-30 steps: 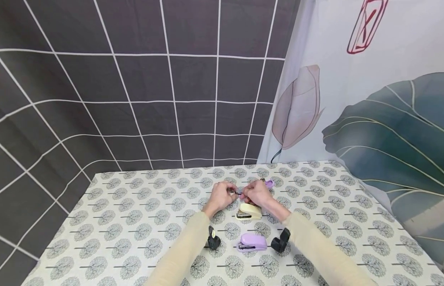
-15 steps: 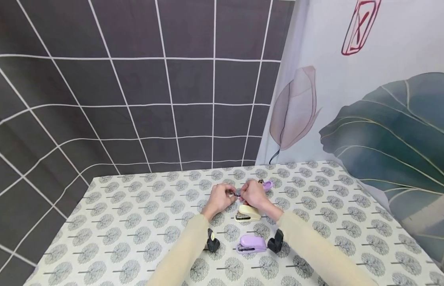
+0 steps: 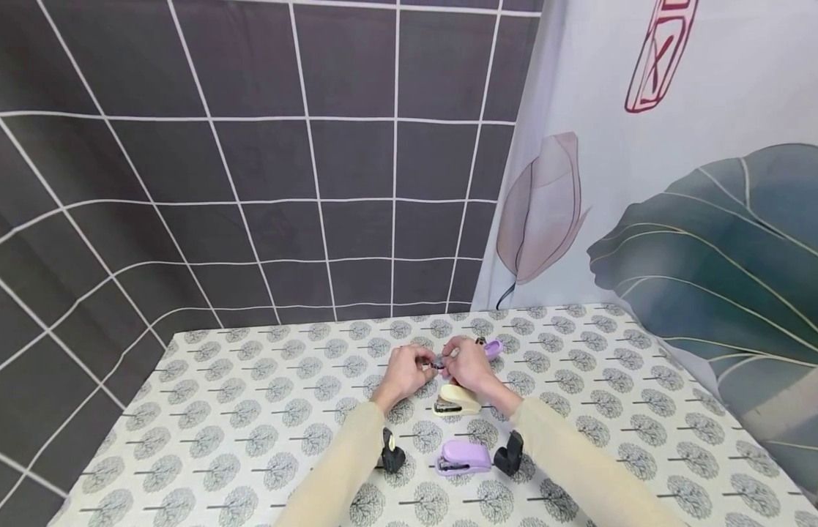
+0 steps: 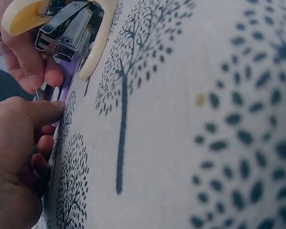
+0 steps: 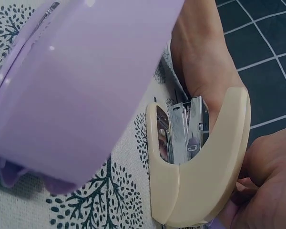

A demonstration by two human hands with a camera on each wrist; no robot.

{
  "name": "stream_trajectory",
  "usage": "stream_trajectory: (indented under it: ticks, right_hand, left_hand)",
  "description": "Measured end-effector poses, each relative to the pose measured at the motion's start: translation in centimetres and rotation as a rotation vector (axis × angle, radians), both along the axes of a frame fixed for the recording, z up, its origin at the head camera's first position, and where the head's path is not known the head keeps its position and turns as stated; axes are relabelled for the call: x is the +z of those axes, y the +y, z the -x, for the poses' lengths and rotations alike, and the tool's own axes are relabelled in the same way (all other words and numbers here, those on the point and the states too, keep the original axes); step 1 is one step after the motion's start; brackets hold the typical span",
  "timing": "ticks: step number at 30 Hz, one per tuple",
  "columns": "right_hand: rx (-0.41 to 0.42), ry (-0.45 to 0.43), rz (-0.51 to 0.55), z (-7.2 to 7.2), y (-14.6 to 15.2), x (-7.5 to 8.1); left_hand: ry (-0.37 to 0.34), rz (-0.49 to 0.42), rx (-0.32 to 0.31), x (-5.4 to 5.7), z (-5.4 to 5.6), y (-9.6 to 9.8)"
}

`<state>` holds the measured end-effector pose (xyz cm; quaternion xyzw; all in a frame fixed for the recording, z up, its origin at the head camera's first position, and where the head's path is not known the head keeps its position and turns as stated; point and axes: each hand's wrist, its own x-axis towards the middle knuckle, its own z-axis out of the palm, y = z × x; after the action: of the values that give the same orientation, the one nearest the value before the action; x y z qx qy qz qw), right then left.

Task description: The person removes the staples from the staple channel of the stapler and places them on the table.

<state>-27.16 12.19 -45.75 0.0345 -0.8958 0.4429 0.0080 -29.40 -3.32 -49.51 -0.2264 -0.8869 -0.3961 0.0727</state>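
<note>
A purple stapler (image 3: pixel 493 350) lies swung open at the far side of the table, its end showing beyond my right hand (image 3: pixel 471 366). My left hand (image 3: pixel 403 373) holds the near end, with the thumb along a purple edge (image 4: pixel 69 76) in the left wrist view. Right-hand fingertips pinch at a thin silvery part (image 4: pixel 37 93) close to that thumb. Between both hands a small grey metal piece (image 3: pixel 438 362) shows; fingers hide most of the stapler's middle. Just nearer stands a cream stapler (image 3: pixel 460 401), its metal magazine (image 5: pixel 181 129) visible, overlapping the work in both wrist views.
Another purple stapler (image 3: pixel 463 457) sits closer to the person, between the two black wrist mounts (image 3: pixel 392 452). A tree-print cloth (image 3: pixel 283 424) covers the table. Behind it hangs a dark gridded curtain (image 3: pixel 250 161), with a pale flower-print curtain (image 3: pixel 600 176) on the right.
Both hands stay at the same stapler with small finger shifts. The grey metal piece between them now shows a little more. The head view has tilted slightly up.
</note>
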Motion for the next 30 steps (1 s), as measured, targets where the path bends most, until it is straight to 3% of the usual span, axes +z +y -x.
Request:
stream_trajectory:
  ticks: [18, 30]
  right_hand:
    - [0.000, -0.069, 0.149, -0.5, 1.5, 1.1]
    - [0.020, -0.104, 0.236, -0.8, 3.5, 3.4]
  left_hand:
    - [-0.042, -0.017, 0.000, 0.0, -0.1, -0.2]
    - [-0.039, -0.014, 0.002, 0.3, -0.1, 0.0]
